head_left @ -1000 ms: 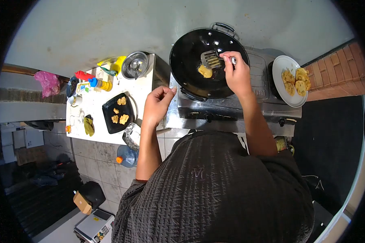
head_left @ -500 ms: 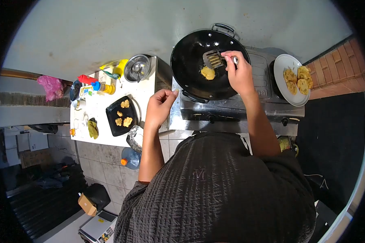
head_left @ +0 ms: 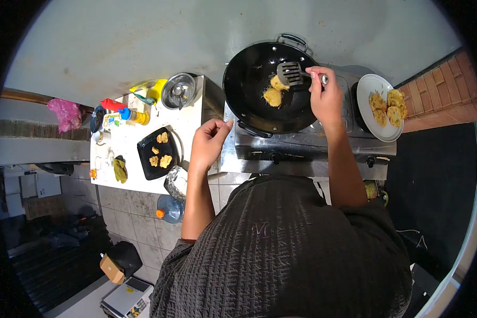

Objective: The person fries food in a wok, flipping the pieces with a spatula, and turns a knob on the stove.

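My right hand (head_left: 327, 98) grips the handle of a slotted spatula (head_left: 290, 73) over the black wok (head_left: 249, 106). Two golden fritters lie in the wok: the nearer fritter (head_left: 272, 97) shows whole, while the farther fritter (head_left: 277, 82) is partly covered by the spatula's blade. My left hand (head_left: 209, 142) hovers left of the wok's near handle (head_left: 254, 129), apart from it. Its fingers are curled in with the thumb against them, and nothing shows in them.
The wok stands on a gas stove (head_left: 312, 153). On its right, a white plate (head_left: 369, 111) bears several fritters. The white table (head_left: 130, 169) at left carries a black tray (head_left: 149, 168) with food pieces, a metal bowl (head_left: 169, 98) and bottles. A water jug (head_left: 172, 209) is below.
The spatula has moved slightly up and right, its blade now turned slots-up. A second fritter now shows beneath its edge. My left hand has barely moved.
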`<act>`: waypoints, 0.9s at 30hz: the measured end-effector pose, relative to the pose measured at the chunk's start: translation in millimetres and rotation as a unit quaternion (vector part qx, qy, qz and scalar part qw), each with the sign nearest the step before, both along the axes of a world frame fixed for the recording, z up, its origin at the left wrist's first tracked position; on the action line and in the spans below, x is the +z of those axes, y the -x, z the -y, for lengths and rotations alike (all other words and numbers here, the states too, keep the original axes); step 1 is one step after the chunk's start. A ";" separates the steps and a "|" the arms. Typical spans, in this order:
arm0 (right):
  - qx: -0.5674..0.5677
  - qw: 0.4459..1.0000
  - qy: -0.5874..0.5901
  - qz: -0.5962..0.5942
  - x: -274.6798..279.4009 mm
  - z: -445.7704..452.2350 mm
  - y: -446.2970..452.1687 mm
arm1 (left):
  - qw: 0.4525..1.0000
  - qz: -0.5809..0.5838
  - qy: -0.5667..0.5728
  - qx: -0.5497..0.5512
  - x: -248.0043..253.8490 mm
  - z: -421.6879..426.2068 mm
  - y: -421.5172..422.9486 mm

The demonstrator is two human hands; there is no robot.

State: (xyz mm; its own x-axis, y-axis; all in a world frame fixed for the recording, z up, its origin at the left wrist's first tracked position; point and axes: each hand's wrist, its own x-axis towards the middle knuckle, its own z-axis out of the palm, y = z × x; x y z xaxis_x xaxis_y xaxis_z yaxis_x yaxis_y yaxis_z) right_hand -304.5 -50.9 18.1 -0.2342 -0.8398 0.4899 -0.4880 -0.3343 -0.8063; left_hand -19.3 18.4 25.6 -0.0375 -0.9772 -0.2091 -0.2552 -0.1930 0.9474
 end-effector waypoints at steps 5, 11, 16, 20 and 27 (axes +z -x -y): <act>0.021 0.998 -0.001 0.054 -4.8 12.3 -1.9 | 0.999 -0.025 0.022 0.009 -2.7 1.2 4.2; 0.025 0.999 -0.022 0.021 -2.3 9.5 -4.3 | 0.999 -0.032 0.005 0.015 -8.5 -5.0 8.3; -0.007 1.000 -0.003 0.021 9.4 8.5 3.9 | 0.999 -0.039 0.008 0.023 -23.6 -9.4 6.9; 0.019 1.000 0.002 0.009 -3.0 8.6 -3.3 | 0.998 -0.056 0.010 0.027 -18.8 -10.4 6.9; 0.044 0.999 -0.009 -0.006 -11.5 17.2 -15.8 | 0.999 -0.032 -0.036 0.022 -15.5 -14.5 2.6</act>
